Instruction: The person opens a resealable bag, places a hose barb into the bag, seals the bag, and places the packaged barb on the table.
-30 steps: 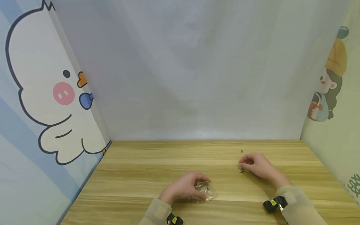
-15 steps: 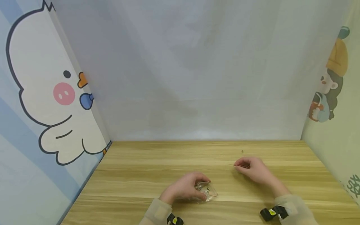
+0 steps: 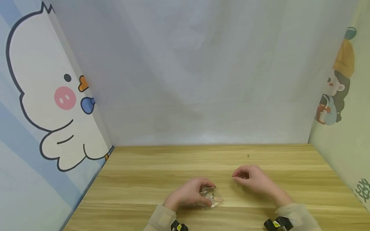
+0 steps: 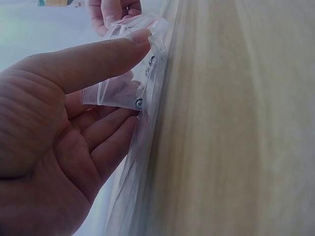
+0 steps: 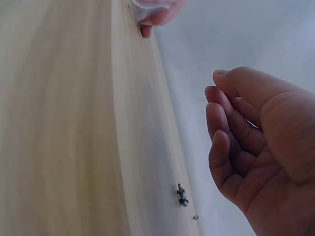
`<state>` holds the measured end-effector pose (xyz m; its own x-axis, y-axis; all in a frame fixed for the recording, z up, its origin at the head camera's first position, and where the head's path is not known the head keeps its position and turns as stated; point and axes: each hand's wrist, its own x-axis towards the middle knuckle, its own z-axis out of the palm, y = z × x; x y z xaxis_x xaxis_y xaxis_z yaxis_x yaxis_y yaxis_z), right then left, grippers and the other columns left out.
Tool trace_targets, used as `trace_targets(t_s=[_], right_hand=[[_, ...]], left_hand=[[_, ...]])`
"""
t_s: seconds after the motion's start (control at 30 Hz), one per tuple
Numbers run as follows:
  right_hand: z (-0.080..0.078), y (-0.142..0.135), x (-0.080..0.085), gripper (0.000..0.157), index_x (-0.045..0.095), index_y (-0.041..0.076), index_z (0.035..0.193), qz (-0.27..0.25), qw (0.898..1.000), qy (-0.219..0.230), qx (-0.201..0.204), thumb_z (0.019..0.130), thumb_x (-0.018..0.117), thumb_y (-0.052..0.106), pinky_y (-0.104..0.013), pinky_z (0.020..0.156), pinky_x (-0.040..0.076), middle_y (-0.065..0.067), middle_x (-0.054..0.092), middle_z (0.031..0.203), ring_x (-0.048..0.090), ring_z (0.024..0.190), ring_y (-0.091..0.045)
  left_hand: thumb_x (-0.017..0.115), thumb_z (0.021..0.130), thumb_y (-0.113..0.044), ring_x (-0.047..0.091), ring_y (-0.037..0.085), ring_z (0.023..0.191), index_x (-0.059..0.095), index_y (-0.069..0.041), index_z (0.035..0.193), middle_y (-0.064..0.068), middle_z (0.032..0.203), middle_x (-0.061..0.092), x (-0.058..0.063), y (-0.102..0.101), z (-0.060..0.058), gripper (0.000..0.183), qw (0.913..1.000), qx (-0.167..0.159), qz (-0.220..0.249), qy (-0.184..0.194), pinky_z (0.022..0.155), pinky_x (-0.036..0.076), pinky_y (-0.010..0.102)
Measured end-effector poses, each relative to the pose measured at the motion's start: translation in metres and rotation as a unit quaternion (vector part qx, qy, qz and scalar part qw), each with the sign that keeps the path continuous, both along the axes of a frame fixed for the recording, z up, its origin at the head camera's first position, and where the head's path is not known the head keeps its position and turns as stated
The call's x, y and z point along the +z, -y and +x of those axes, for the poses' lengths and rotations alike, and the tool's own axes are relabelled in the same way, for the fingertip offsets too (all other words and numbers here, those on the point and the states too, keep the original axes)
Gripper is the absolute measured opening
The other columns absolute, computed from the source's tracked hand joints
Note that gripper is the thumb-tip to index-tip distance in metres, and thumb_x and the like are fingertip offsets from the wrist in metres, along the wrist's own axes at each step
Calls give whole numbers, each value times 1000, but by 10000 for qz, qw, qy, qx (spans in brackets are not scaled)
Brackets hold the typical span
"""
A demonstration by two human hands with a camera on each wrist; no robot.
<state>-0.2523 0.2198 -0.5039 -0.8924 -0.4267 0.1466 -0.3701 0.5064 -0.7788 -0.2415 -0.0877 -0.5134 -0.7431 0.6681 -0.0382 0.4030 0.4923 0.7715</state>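
My left hand [image 3: 189, 194] holds a small clear zip bag [image 3: 212, 197] low at the table, thumb on one side and fingers on the other. In the left wrist view, several small shiny metal pieces, like nuts [image 4: 139, 103], lie inside the bag. To the right of it, my right hand [image 3: 255, 179] is raised slightly over the table, thumb and forefinger tips together. A tiny bright metal part [image 3: 232, 176] shows at those fingertips; its kind is too small to tell. The right wrist view shows a cluster of small metal pieces [image 5: 182, 195] on the table.
One small metal ring [image 3: 248, 156] lies toward the back of the wooden table [image 3: 144, 166]. A pale curtain [image 3: 188, 96] rises behind the table, with printed cartoon panels at left and right.
My right hand has moved left and nearer, away from the metal cluster and toward the bag, fingertips together. The left hand and the bag have stayed in place.
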Motion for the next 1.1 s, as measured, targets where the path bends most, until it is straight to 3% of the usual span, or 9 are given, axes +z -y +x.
trace_targets(t_s=[0.3, 0.73, 1.1], right_hand=[[10, 15, 3, 6, 80, 13, 101, 176, 9990, -96, 407, 98, 79, 18, -26, 73, 58, 11, 73, 91, 65, 82, -5], [27, 39, 7, 6, 81, 10, 101, -78, 9954, 58, 952, 97, 80, 15, -26, 71, 58, 11, 74, 89, 66, 79, -5], [33, 55, -2, 4, 82, 10, 99, -96, 9919, -476, 1172, 94, 82, 9, -25, 67, 59, 13, 75, 88, 66, 77, -1]], left_hand=[[95, 81, -17, 62, 6, 122, 72, -12, 133, -9, 131, 70, 0, 0, 1, 57, 10000, -15, -36, -29, 111, 46, 30], [96, 78, -15, 62, 5, 117, 72, -12, 132, -11, 127, 70, 0, -1, 0, 59, 9998, 147, -30, 120, 109, 47, 31], [96, 79, -14, 61, 5, 119, 73, -12, 132, -11, 128, 69, -2, 2, -5, 58, 10000, 3, -6, 15, 109, 46, 29]])
